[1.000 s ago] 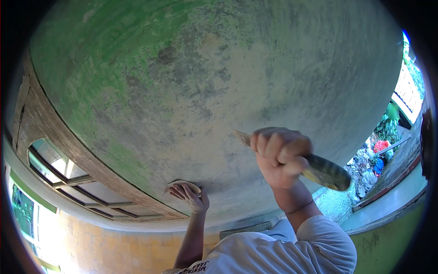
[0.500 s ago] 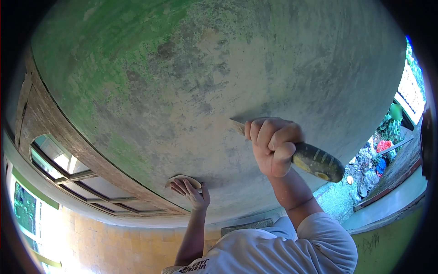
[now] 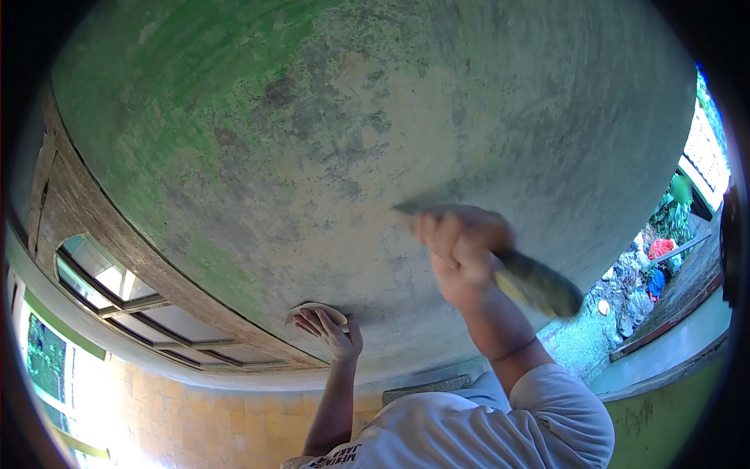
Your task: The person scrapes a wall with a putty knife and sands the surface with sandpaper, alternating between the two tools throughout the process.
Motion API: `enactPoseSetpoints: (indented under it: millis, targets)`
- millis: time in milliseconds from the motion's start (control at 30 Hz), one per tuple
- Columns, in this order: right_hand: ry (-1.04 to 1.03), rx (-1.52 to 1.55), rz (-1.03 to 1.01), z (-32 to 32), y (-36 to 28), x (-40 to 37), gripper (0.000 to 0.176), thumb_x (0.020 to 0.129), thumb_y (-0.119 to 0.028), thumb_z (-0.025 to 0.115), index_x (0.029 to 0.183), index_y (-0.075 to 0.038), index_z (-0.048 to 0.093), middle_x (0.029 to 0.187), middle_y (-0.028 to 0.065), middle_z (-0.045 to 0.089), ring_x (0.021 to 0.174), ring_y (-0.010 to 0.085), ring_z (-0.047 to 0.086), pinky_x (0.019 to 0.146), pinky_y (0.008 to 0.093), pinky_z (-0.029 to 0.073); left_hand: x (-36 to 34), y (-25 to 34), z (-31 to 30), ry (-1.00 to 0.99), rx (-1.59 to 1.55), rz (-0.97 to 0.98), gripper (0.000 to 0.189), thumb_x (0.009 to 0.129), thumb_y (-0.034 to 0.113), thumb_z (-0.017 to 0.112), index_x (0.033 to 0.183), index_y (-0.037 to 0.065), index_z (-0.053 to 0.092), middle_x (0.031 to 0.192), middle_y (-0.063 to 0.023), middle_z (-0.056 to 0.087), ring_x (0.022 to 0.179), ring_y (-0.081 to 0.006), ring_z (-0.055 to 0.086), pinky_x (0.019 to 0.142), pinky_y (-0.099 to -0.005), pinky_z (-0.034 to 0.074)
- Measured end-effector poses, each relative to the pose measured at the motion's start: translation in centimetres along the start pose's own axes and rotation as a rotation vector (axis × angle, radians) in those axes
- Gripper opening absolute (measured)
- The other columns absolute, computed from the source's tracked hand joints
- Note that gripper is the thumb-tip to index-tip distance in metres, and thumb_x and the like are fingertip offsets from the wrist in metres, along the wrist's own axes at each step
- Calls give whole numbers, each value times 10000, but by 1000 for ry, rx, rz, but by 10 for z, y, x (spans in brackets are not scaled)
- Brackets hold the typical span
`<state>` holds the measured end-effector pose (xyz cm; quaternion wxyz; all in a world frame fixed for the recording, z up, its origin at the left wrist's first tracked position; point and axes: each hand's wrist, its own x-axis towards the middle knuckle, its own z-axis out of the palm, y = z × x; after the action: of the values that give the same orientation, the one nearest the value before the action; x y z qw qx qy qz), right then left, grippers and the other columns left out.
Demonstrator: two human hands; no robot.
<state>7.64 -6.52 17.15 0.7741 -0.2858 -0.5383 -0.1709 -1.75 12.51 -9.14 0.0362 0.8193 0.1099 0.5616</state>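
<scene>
My right hand (image 3: 465, 254), smeared by motion, is closed around a scraper (image 3: 543, 285) with a dark and yellow handle. The handle sticks out below my fist toward the lower right. Its blade meets the wall (image 3: 422, 117) near the middle of the view; my fingers hide much of the blade. Lower and to the left, my left hand (image 3: 332, 332) grips a pale, flat piece with a rounded edge (image 3: 319, 306) close to the wall. My fingers lie across its face, covering part of it, and its exact kind does not show.
The wall has worn green paint at upper left and grey, whitish patches elsewhere. A wooden window frame (image 3: 168, 273) borders it on the left. Yellowish floor tiles (image 3: 211, 406) show below. At right are a ledge (image 3: 664, 344) and a heap of mixed items (image 3: 633, 289) outside.
My right hand and the scraper have shifted slightly downward, and the handle's end has swung a little down and left. The left hand keeps its place on the pale piece.
</scene>
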Motion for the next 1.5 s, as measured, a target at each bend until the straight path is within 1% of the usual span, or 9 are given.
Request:
enactPoseSetpoints:
  millis: [100,233,567,633,667,800,1167,1367,1500]
  targets:
    - [29,65,11,2,-9,1,554,880,-532,490,593,-102,291,472,-16,302,401,122,226,413,301,204,-1,1,1,4,-6,-6,713,906,282,476,1442,-6,104,1500,-270,16,1388,-442,-33,1063,-606,-46]
    - [-34,100,-255,-4,-19,-1,487,898,-501,490,674,-99,331,499,-9,332,400,114,238,409,303,218,3,1,-1,10,-7,17,697,915,283,461,1442,-4,106,1502,-266,12,1388,-438,-42,1065,-601,-49]
    - [-29,58,-187,-13,-19,2,457,907,-488,479,698,-100,356,506,-4,327,416,112,256,414,297,224,1,1,2,11,-8,10,698,926,294,440,1448,-3,83,1511,-244,-26,1386,-432,-86,1064,-595,-66]
    - [-108,136,-194,-18,1,7,337,934,-267,534,699,-67,398,506,0,364,400,113,274,378,293,232,2,2,2,13,-13,-2,701,924,293,444,1448,-4,85,1514,-235,-31,1387,-426,-87,1065,-592,-68]
    - [-71,8,-117,-16,-8,3,430,907,-462,501,700,-113,360,510,-12,326,404,95,268,397,282,228,2,1,3,12,-15,1,701,924,293,444,1448,-4,85,1514,-235,-31,1387,-426,-87,1065,-592,-68]
    - [-35,147,-227,-11,-28,0,427,907,-458,501,710,-101,373,507,-8,323,420,112,244,423,301,236,1,-3,4,12,-17,16,706,922,291,451,1448,-8,87,1514,-235,-39,1386,-427,-93,1067,-589,-69]
    - [-106,-23,-79,-16,-9,-1,455,900,-508,472,730,-100,367,501,-15,321,412,107,234,420,306,224,0,-2,1,6,-6,27,711,926,301,446,1447,-8,74,1513,-236,-31,1391,-415,-88,1070,-588,-60]
    - [26,128,-277,-7,-23,0,463,900,-522,450,706,-111,357,509,-18,325,396,99,227,391,290,208,0,-2,2,-6,-8,14,716,926,308,448,1447,-9,73,1511,-242,-32,1389,-422,-84,1070,-590,-57]
    - [-67,37,-101,-15,-4,4,455,902,-521,445,711,-114,371,505,-18,331,392,96,240,377,281,222,-5,-5,3,-13,-21,7,737,906,297,484,1447,-3,83,1508,-251,-40,1383,-437,-95,1060,-600,-71]
